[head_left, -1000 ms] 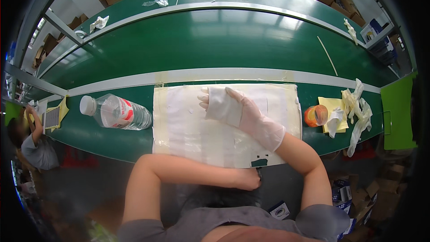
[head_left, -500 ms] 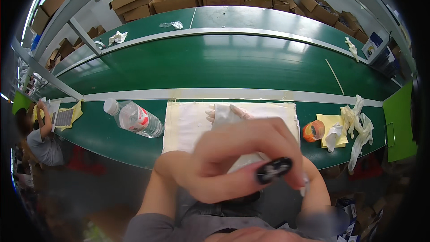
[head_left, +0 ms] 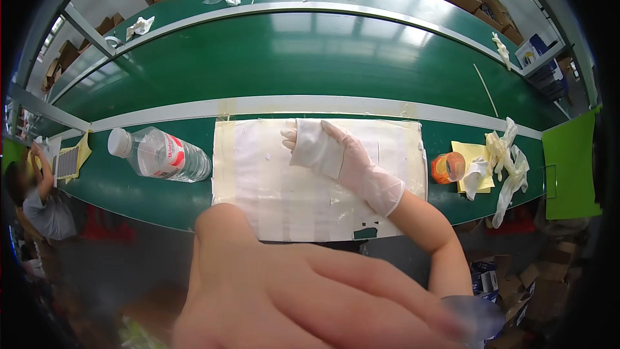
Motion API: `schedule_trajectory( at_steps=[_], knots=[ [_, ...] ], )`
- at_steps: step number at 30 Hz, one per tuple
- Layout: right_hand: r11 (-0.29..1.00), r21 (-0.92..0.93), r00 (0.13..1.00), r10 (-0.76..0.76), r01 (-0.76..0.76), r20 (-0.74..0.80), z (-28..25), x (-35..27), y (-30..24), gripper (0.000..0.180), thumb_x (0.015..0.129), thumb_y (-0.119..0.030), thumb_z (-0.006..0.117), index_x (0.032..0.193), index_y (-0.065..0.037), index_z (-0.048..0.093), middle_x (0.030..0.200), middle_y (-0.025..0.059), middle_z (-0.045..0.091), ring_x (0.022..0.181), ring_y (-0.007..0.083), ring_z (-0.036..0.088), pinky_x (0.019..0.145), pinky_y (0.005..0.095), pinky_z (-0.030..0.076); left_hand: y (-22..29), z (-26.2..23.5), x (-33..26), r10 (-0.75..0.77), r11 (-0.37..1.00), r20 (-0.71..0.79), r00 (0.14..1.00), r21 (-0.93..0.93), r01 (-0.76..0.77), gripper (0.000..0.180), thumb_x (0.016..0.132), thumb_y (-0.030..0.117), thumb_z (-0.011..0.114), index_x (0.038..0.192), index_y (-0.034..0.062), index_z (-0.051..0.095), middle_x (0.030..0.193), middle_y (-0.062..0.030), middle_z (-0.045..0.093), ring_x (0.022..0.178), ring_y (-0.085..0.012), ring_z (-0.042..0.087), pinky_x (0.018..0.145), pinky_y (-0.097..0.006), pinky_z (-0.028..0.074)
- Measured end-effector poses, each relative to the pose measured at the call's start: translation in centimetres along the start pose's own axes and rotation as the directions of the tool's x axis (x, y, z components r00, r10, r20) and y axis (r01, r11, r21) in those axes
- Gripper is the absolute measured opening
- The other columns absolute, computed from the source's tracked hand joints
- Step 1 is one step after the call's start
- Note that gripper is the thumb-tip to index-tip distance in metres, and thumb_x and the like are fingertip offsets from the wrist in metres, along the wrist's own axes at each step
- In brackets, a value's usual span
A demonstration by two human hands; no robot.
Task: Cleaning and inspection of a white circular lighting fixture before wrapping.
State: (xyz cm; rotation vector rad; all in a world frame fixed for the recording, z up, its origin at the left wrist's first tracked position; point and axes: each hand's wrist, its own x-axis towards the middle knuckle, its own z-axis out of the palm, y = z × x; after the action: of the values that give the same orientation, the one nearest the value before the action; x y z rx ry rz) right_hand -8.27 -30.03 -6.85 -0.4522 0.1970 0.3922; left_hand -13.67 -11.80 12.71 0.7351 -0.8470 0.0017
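The gloved right hand (head_left: 339,155) lies flat, grip wide and empty, on the white mat (head_left: 271,187) at the surface's near edge; pressing evenly seems best. The left hand (head_left: 310,297) blurs close; its grip cannot be told.

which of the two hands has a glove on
The right hand, resting flat on the white mat, wears a pale translucent glove. The left hand, raised close to the camera and blurred, is bare.

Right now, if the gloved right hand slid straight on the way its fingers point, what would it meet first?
The right hand points up and left across the white mat. It would likely cross the mat's far edge, then meet the pale rail; depth is uncertain.
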Motion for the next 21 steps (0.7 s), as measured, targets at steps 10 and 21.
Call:
schedule_trajectory(
  at_steps=[10,21],
  knots=[
    [1.000,-0.009,0.999,-0.016,0.016,0.029,-0.7,-0.2,0.3,0.060,0.102,-0.036,0.036,0.144,0.007,0.033,0.145,0.0236,0.044,0.135,0.0351,0.043,0.114,0.0450,0.032,3.7,-6.3,0.1,0.285,0.918,0.311,0.907,-0.361,-0.165,0.041,0.104,0.040,0.040,0.133,0.0181,0.059,0.137,-0.0124,0.056,0.127,-0.0162,0.049,0.110,-0.034,0.033],
    [0.999,-0.029,0.999,-0.033,0.033,0.001,-0.9,-0.2,0.3,0.060,0.102,-0.035,0.036,0.144,0.008,0.033,0.145,0.0240,0.043,0.135,0.0358,0.043,0.114,0.0451,0.032,-1.7,-2.2,1.0,0.298,0.921,-0.046,0.954,-0.249,-0.300,0.024,0.088,0.005,0.051,0.065,0.0111,0.053,0.072,0.0004,0.053,0.069,-0.0134,0.050,0.065,-0.028,0.044]
  ],
)
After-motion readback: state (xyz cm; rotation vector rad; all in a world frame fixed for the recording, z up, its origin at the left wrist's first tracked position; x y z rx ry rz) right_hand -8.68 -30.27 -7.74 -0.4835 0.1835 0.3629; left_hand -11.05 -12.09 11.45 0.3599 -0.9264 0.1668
